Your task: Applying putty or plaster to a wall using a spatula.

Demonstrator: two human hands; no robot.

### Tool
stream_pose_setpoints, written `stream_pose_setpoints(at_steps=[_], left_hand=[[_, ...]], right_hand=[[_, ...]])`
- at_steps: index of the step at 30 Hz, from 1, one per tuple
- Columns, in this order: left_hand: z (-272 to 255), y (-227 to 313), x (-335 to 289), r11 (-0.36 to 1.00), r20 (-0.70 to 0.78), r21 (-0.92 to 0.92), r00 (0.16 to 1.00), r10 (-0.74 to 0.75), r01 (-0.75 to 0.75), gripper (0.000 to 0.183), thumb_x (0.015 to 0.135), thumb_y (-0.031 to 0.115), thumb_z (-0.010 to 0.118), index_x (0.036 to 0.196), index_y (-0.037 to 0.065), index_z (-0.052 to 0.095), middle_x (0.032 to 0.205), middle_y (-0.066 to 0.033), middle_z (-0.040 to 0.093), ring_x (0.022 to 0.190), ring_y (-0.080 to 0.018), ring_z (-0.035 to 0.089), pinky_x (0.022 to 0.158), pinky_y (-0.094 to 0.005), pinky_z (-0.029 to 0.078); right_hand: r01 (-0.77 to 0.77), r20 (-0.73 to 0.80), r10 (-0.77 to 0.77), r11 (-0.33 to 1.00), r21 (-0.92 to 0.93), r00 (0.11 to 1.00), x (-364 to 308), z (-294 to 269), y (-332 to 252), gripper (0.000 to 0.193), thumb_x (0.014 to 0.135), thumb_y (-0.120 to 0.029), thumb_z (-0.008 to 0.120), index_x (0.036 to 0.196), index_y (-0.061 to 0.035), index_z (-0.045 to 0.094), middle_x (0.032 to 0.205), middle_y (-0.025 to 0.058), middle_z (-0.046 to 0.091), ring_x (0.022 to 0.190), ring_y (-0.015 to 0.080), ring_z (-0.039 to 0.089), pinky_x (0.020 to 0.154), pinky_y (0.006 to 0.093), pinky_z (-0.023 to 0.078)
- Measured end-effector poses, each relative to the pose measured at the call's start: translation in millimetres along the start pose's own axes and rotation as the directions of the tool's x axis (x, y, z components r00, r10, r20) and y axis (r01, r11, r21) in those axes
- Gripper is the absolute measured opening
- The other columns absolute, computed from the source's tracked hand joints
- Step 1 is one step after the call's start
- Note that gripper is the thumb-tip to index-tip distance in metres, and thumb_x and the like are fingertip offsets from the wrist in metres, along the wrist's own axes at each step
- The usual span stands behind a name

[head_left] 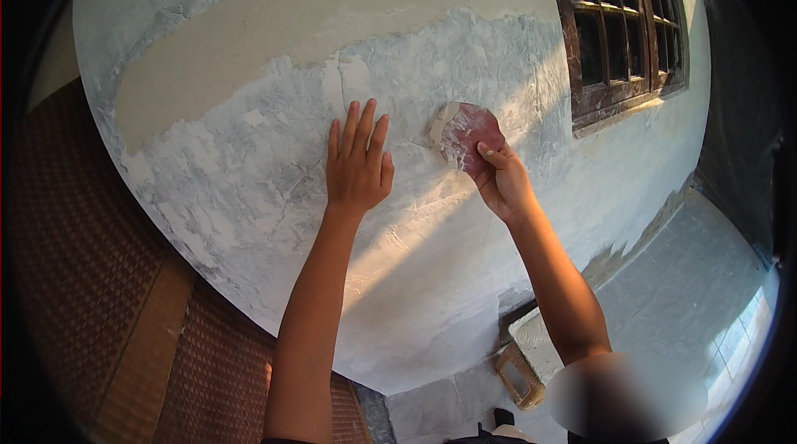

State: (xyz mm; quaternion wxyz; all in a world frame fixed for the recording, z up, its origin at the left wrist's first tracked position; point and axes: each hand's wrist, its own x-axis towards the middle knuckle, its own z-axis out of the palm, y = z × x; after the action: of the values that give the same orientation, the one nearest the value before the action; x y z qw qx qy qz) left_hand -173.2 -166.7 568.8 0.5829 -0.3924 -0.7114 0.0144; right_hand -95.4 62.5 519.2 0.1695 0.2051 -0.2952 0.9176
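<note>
My left hand (357,166) lies against the wall (249,195) with its fingers stretched upward and a little apart, holding nothing. Just above its fingertips is a pale smear of putty (354,83). To its right, my right hand (504,182) grips a flat, rounded, maroon putty spreader (471,135) by its lower right edge, thumb on the near face. Whitish putty coats the spreader's left side. Whether its edge touches the wall, I cannot tell. Patchy white and grey putty covers the middle of the wall, with a smoother beige area above.
A dark wooden window (614,29) with panes is at the upper right. Below, near my right arm, stands a beige stool (523,373) with a pale, stained top. Brown woven panels (91,253) run along the left. Grey tiled floor (681,270) lies at the right.
</note>
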Motion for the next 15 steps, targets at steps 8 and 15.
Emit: stream_pose_setpoints(at_steps=[8, 15], left_hand=[[-48.4, -81.5, 28.4, 0.987, -0.185, 0.162, 0.982, 0.023, 0.007, 0.046, 0.095, 0.022, 0.044, 0.138, 0.007, 0.043, 0.153, -0.0168, 0.039, 0.143, -0.0385, 0.033, 0.115, -0.0568, 0.021], [-85.1, -146.6, 34.2, 0.956, -0.408, 0.27, 0.913, 0.002, 0.118, 0.04, 0.096, 0.021, 0.043, 0.132, 0.004, 0.043, 0.15, -0.0209, 0.039, 0.141, -0.0413, 0.034, 0.112, -0.0587, 0.023]], right_hand=[[0.265, 0.115, -0.241, 0.906, -0.329, 0.964, 16.2, 82.8, 16.1, 0.035, 0.101, -0.003, 0.048, 0.135, 0.004, 0.049, 0.125, 0.0136, 0.063, 0.114, 0.0181, 0.06, 0.098, 0.0327, 0.049], [0.564, 0.347, -0.473, 0.466, -0.682, 0.81, 15.9, 157.3, 62.3, 0.039, 0.096, 0.004, 0.05, 0.134, -0.0017, 0.056, 0.112, 0.0172, 0.07, 0.093, 0.018, 0.067, 0.082, 0.0259, 0.05]])
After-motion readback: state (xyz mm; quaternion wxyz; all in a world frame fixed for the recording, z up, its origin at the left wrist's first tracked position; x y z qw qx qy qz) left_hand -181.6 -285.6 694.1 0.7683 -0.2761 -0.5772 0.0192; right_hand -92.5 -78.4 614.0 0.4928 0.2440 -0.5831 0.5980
